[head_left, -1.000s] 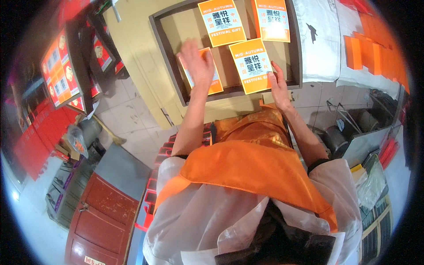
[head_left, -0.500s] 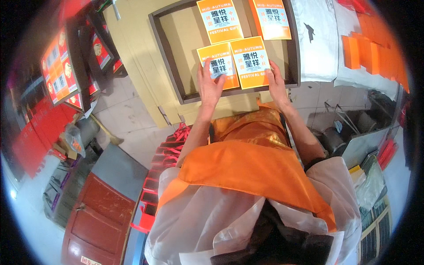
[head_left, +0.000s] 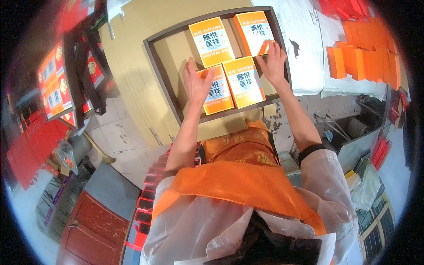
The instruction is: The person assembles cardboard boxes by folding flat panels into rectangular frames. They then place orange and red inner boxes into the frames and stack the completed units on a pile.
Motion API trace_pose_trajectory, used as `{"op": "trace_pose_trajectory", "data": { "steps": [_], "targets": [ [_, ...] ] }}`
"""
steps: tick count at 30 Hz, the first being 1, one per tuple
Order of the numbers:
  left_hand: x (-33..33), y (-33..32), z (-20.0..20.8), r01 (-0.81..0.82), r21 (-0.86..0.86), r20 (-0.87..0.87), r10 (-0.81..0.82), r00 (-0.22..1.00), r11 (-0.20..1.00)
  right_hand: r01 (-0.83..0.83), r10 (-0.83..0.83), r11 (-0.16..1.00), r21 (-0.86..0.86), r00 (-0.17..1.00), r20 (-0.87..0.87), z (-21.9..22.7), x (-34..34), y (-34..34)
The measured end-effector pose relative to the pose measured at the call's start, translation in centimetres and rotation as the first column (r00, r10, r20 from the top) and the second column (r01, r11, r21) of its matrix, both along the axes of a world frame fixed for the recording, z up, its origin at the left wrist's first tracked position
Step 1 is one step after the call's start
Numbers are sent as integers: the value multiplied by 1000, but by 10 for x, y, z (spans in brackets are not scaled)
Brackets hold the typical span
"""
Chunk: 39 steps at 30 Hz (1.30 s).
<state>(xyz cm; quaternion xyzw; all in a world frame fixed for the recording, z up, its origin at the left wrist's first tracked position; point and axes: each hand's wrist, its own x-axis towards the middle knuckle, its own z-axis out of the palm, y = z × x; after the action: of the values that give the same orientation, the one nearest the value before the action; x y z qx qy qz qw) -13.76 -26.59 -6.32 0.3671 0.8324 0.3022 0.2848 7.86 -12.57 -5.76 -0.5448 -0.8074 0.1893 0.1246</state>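
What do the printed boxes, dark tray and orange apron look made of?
Printed boxes: likely coated cardboard, smooth; flat faces, crisp edges.
Dark tray: maybe wrapped board or wood, fairly matte; even brown walls, no clear grain.
Orange apron: probably woven fabric, slight sheen; it drapes and creases.

Two o'clock: white sheeting (head_left: 309, 70). Three: dark container (head_left: 353, 127). Four: crumpled clear plastic bag (head_left: 367, 189). Between seven and eight: row of red-and-black items (head_left: 143, 204), kind unclear. Eight: panelled red-brown door (head_left: 95, 226), scuffed. Nine: straw-coloured broom (head_left: 107, 158); farther out, red sheets (head_left: 37, 146). Nearer ten: patterned red-and-orange panel (head_left: 55, 81), tilted.
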Motion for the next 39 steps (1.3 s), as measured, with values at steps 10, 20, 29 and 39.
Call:
{"op": "trace_pose_trajectory", "data": {
  "steps": [10,20,29,39],
  "targets": [
    [21,14,15,188,-207,-287,-243,927,960,-34,25,999,34,976,217,3,-12,18],
    [55,-9,18,654,-166,-267,-672,691,738,-9,31,975,-220,995,100,4,-9,21],
    [-2,-1,-22,16,163,133,-38,990,986,-34,-289,787,-616,862,-417,-16,-28,25],
    [2,-5,-30,-148,198,402,57,914,969,-37,-461,717,-696,724,-513,-5,-62,-7]
  ]
}}
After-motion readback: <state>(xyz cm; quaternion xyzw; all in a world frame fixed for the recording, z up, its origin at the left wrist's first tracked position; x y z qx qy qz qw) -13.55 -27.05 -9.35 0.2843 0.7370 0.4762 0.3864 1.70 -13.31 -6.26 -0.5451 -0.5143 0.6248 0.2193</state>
